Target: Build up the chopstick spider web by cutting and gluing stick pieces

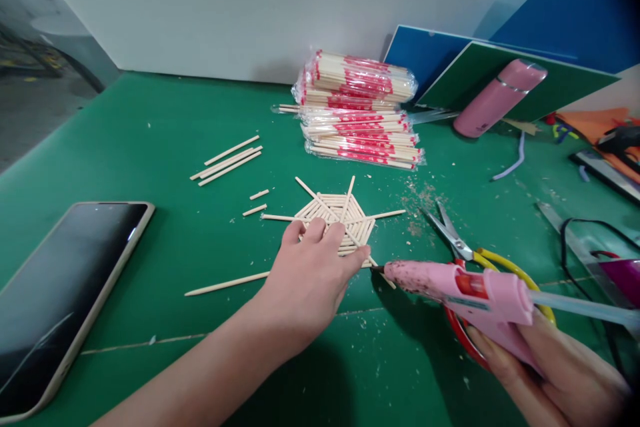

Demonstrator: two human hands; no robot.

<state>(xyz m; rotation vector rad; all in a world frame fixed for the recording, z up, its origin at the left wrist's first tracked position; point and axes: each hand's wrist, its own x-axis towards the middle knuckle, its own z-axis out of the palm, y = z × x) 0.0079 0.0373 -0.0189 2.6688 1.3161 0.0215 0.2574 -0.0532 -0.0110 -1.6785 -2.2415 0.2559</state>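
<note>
A web-shaped piece of pale wooden sticks [327,202] lies on the green table, with several spokes poking out past its rings. My left hand [313,274] is closed over its near side, fingers curled on the sticks and thumb at the lower right edge. From under this hand a long stick [227,284] reaches out to the left; its middle is hidden. My right hand [555,367] grips a pink hot glue gun [460,290], whose dark nozzle touches or nearly touches a spoke beside my left thumb. A clear glue stick [585,307] juts from the gun's back.
Scissors [455,240] lie open, partly beneath the glue gun. Loose sticks [230,164] and two short pieces [257,202] are to the left, near a phone [75,287]. Wrapped chopstick packs [360,107], a pink bottle [500,99] and coloured boards [470,74] stand behind.
</note>
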